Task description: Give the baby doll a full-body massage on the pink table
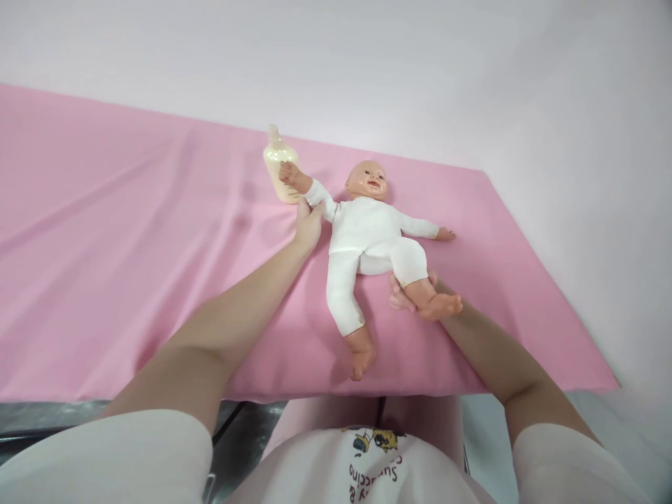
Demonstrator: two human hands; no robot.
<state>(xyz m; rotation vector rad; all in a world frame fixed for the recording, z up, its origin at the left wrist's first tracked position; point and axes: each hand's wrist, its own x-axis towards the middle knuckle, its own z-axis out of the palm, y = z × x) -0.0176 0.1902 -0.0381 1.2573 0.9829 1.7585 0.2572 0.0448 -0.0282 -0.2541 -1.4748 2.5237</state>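
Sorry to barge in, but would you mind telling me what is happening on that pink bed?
A person is handling a baby doll in a white suit that lies face up on a pink sheet. The left hand grips the doll's raised arm, whose little fist rests against a cream baby bottle. The right hand is under the doll's lower leg by the ankle; how firmly it grips is hidden.

You are looking at a doll [374,234] lying on its back on the sheet [131,266], right of the frame's centre, head toward the wall. A bottle [278,168] is lying just upper left of it, touching its raised hand. Your left hand [308,224] is resting below that arm; your right hand [402,294] is sitting under the doll's lower-right leg.
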